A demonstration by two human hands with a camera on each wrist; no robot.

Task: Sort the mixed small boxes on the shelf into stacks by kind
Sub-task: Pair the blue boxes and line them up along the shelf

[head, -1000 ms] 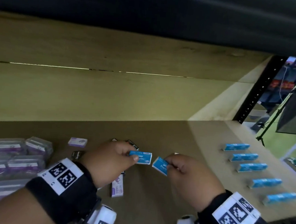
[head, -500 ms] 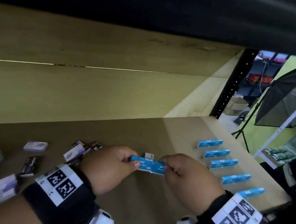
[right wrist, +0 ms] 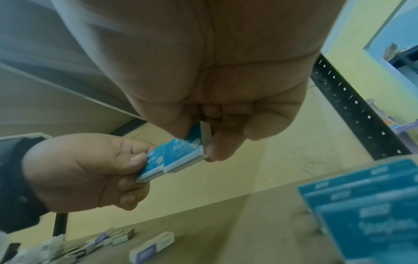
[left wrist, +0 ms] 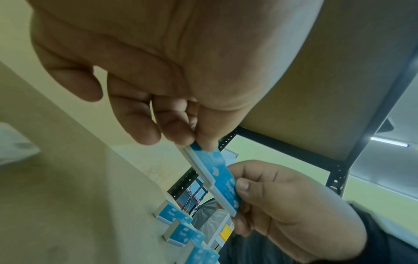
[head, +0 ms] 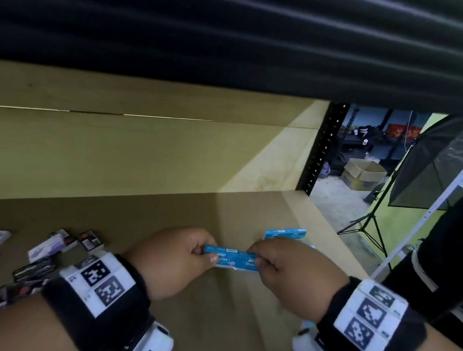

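Observation:
Two small blue staple boxes are held end to end above the cardboard shelf floor. My left hand pinches the left blue box between thumb and fingers. My right hand pinches the right blue box the same way. A row of blue boxes stands behind and right of my right hand, mostly hidden in the head view. Mixed purple and black boxes lie scattered at the left.
The wooden back wall and a low dark shelf edge overhead close the space in. A black perforated upright marks the shelf's right end. A white-purple box lies on the shelf floor below my hands.
The two blue boxes, apart a second ago, now meet end to end between my hands. Both hands and my view have shifted right, toward the blue row.

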